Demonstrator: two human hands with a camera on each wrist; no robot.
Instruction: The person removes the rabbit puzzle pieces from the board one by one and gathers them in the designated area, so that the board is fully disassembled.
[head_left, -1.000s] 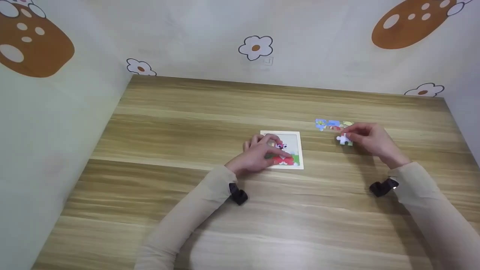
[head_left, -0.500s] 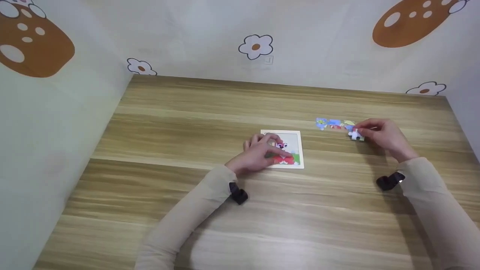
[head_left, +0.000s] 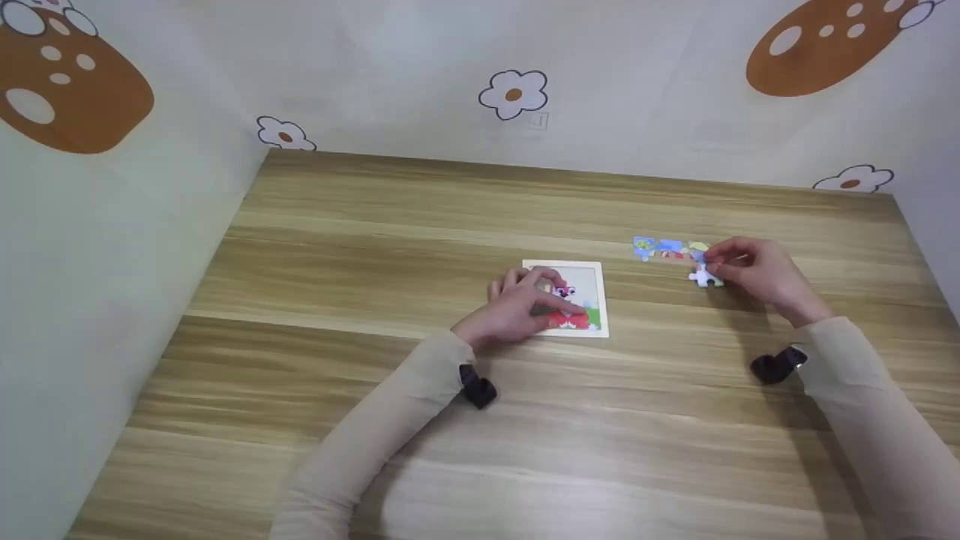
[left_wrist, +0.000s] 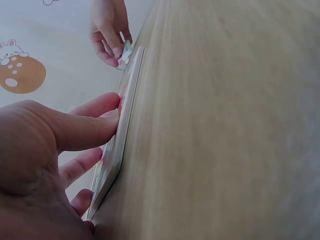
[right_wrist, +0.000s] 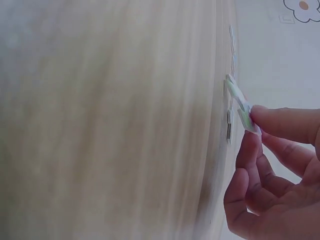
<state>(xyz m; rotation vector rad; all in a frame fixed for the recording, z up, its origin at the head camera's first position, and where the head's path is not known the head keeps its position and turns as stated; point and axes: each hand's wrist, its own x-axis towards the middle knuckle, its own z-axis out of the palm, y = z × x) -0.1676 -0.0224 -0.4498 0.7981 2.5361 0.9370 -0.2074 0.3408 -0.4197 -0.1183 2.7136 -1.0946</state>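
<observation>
A white-rimmed puzzle frame [head_left: 603, 304] lies on the table, partly filled with pieces showing an animal in red and a green edge. My left hand [head_left: 517, 306] rests over its left side, with the fingertips pressing the pieces and the thumb [left_wrist: 92, 131] near the front edge. To the right, my right hand [head_left: 772, 279] pinches a white and green puzzle piece [head_left: 703, 277] between thumb and fingers. That piece is tilted just above the table in the right wrist view. Part of the picture is hidden under my left hand.
Several loose puzzle pieces [head_left: 668, 246] in blue, yellow and red lie in a row behind the held piece. The wood-grain table [head_left: 360, 247] meets a pale wall [head_left: 390, 82] with flower prints at the back.
My right hand has moved a little to the right and slightly back with the puzzle piece, then lowered its tilt slightly. My left hand has stayed on the puzzle frame.
</observation>
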